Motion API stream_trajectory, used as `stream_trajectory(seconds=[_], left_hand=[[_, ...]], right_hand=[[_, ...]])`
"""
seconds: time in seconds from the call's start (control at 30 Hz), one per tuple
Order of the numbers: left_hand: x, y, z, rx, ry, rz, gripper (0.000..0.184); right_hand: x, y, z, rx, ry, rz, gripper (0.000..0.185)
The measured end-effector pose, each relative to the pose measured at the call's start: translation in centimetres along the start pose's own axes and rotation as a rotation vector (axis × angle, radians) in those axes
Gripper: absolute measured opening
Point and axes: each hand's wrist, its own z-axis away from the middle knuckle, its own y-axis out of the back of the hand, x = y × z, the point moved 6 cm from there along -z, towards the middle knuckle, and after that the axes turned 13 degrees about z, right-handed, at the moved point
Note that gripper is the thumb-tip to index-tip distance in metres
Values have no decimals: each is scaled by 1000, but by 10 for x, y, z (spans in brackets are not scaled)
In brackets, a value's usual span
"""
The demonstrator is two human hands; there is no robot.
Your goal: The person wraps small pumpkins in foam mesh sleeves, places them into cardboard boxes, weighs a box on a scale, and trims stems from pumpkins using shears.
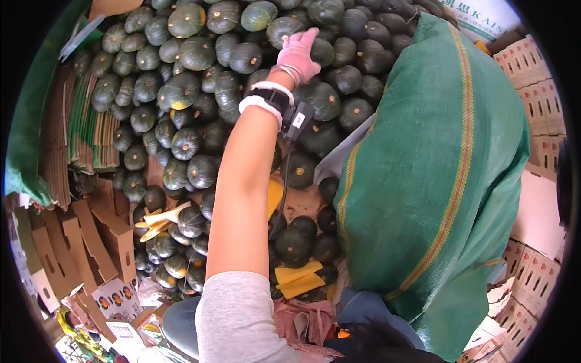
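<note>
My left hand, in a pink glove with a band and a small black device at the wrist, reaches to the upper middle of the pile. Its fingers are apart, over or beside a dark green squash; whether they touch it is hard to tell. More round squashes lie around it, such as a larger one just below the hand. Nothing is visibly held. My right hand is out of view.
A big green woven sack fills the right side. Flattened cartons and open boxes stand at left, printed cartons at far right. Yellow pieces lie near my lap. A cable hangs from the wrist device.
</note>
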Motion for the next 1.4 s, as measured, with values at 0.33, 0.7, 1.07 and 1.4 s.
stream_trajectory(seconds=[0.33, 0.7, 1.07, 1.4], left_hand=[[-21, 26, 33, 282, 318, 557, 75], [89, 107, 300, 194, 317, 2238, 84], [277, 205, 530, 431, 24, 2288, 57], [321, 235, 625, 756, -19, 2174, 56]], right_hand=[[-6, -1, 2, 10, 1, 5, 40], [0, -16, 77, -509, -106, 168, 40], [79, -129, 119, -1008, 66, 255, 47], [101, -135, 105, -960, 230, 419, 67]])
